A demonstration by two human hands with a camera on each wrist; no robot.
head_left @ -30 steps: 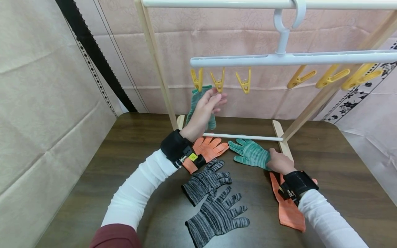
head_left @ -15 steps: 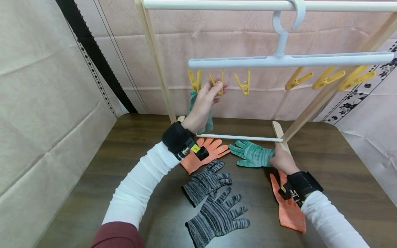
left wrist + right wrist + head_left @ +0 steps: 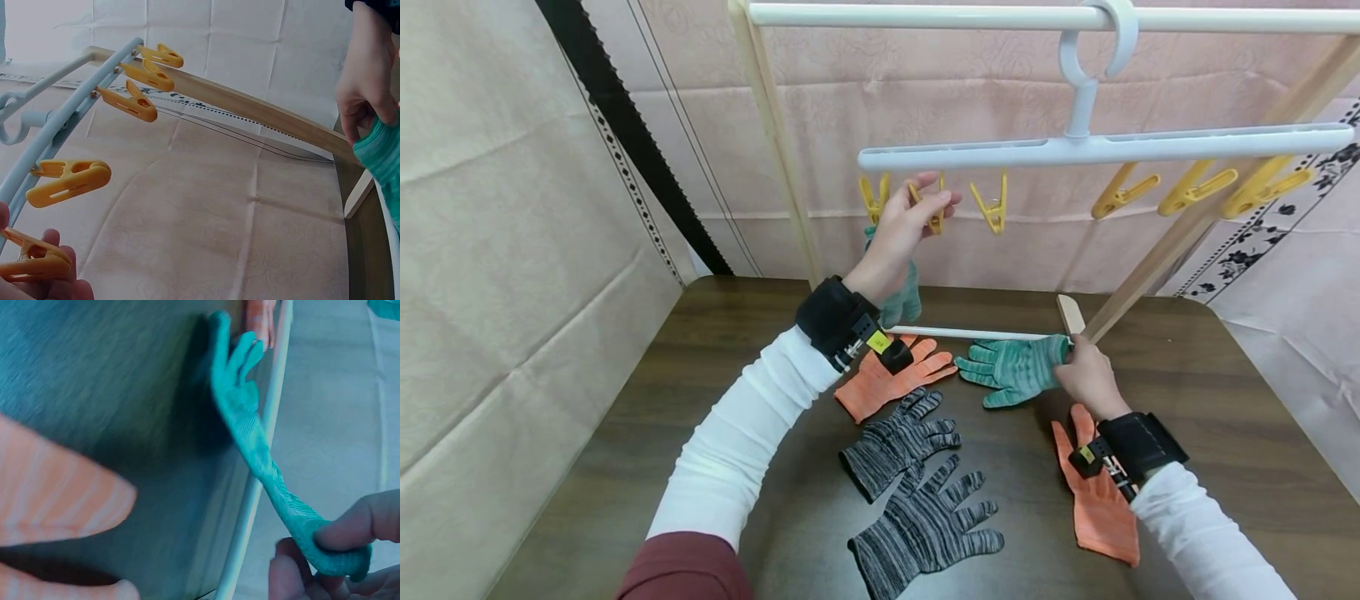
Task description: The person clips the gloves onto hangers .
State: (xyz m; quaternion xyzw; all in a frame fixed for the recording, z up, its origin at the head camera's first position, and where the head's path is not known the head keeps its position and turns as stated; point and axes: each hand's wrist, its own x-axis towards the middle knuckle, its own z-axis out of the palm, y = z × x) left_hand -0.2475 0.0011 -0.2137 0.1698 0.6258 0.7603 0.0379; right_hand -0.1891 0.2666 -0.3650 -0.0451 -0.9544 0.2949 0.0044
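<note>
In the head view my left hand [image 3: 898, 237] holds the second yellow clothespin [image 3: 936, 218] from the left, which hangs under a light blue hanger [image 3: 970, 157]. The left wrist view has that clothespin [image 3: 37, 259] between my thumb and fingers. My right hand [image 3: 1092, 379] pinches the cuff of a green striped glove [image 3: 1018, 369], its fingers pointing left, over the table. In the right wrist view this glove [image 3: 244, 434] slopes from the pinched cuff past a white rod. Another green glove [image 3: 904, 296] hangs from the leftmost clothespin [image 3: 874, 200], partly behind my left hand.
More yellow clothespins [image 3: 1126, 196] hang along the hanger. The rack has wooden side posts [image 3: 778, 137] and a low white rod [image 3: 958, 332]. On the table [image 3: 700, 467] lie two grey-black gloves [image 3: 925, 525] and two orange gloves [image 3: 1101, 504], one on each side.
My left hand has moved up onto the second clothespin and now holds it. My right hand has gone slightly up and away with the green glove, which has lifted and turned a little.
</note>
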